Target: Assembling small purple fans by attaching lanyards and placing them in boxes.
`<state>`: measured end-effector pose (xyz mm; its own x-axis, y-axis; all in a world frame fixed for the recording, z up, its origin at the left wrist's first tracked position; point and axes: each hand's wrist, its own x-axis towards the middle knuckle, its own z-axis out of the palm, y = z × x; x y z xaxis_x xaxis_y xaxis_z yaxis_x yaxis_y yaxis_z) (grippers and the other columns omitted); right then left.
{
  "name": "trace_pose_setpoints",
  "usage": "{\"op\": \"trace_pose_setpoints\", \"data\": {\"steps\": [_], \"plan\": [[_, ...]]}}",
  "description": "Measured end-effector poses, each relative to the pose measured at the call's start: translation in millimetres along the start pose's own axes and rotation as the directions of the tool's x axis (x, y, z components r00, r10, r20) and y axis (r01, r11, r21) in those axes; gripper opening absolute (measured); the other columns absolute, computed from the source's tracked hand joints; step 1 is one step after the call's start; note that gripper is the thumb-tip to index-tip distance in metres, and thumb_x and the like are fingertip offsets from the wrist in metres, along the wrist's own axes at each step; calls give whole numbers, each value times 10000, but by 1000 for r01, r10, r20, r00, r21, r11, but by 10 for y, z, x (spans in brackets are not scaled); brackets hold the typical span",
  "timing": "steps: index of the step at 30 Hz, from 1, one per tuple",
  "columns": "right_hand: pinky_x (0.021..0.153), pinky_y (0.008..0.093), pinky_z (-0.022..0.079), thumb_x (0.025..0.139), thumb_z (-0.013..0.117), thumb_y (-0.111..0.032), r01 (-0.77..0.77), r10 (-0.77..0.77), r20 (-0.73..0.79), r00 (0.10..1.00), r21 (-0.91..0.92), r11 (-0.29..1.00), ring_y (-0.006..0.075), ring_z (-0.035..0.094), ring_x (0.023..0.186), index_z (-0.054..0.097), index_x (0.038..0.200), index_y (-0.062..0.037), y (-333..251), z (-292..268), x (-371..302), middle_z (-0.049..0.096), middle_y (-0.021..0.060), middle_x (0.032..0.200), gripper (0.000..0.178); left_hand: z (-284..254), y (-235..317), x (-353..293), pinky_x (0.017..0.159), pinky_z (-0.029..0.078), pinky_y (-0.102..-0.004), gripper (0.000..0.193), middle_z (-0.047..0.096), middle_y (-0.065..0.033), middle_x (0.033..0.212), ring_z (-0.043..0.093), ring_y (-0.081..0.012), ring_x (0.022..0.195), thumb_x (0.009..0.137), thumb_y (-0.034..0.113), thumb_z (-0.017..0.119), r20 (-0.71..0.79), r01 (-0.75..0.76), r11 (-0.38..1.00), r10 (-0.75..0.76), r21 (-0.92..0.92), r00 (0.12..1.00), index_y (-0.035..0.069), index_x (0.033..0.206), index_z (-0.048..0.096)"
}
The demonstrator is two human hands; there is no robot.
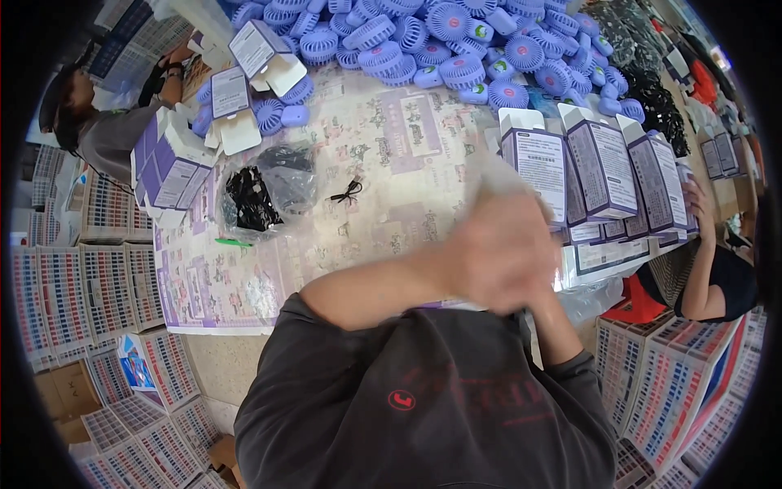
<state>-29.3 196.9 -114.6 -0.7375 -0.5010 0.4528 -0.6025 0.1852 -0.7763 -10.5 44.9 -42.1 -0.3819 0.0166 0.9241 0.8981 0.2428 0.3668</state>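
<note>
My left hand (498, 236) and my right hand (533, 281) come together over the right front of the table and are smeared by motion. They overlap, so I cannot make out their fingers. A pale blurred shape (497, 173) rises above them; its kind is unclear, and so is whether a hand holds it. Just beyond, several purple and white boxes (599, 167) stand upright with their flaps up. A short black cable (346, 191) lies at mid-table, beside a clear plastic bag (293, 183) with black packets (251, 200) in it.
Purple handheld fans (448, 49) are heaped at the far edge of the patterned table (391, 212). More boxes (175, 159) stand at the left, near a person (106, 122). Another person's arm (702, 244) reaches the boxes at right. Stacked cartons (676, 367) flank the table.
</note>
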Motion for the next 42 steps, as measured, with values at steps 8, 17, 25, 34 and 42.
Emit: {"op": "trace_pose_setpoints", "data": {"steps": [8,17,25,34,42], "plan": [[786,306,469,695,809,-65,-55,56,25,998,-45,997,215,580,902,517,1201,58,-79,-214,-125,571,125,1032,597,-727,-1960,-141,642,423,-286,432,576,-62,790,529,-150,678,950,404,537,-4,839,-78,-995,-539,-95,65,1214,492],[818,305,471,727,818,-142,-58,58,29,998,-3,998,207,587,960,501,1225,78,-13,-214,-312,578,126,1084,629,-529,-2405,-565,770,471,-395,492,511,-98,1128,540,-193,949,888,216,637,-398,715,374,-906,-591,144,192,1309,384],[823,353,460,710,837,-234,-179,180,21,983,269,946,261,585,921,528,1222,59,114,-13,-330,594,145,1034,666,-857,-763,316,910,480,-401,684,530,-76,1231,554,-214,1114,874,70,626,-182,308,492,-720,-814,670,209,1441,271],[887,355,447,735,831,-287,-174,207,-20,978,468,866,241,550,1016,464,1294,53,214,366,-333,531,148,1128,750,-898,66,275,906,479,-388,599,632,-142,1092,608,-253,1038,816,206,740,477,340,922,-387,184,790,25,1332,496],[897,360,444,713,848,-233,-115,166,-65,984,475,873,245,546,1015,447,1291,54,376,390,-452,533,154,1122,760,-990,154,-159,866,459,-365,571,638,-125,1097,617,-248,1013,749,191,784,340,497,777,-621,387,706,27,1253,572]]}}
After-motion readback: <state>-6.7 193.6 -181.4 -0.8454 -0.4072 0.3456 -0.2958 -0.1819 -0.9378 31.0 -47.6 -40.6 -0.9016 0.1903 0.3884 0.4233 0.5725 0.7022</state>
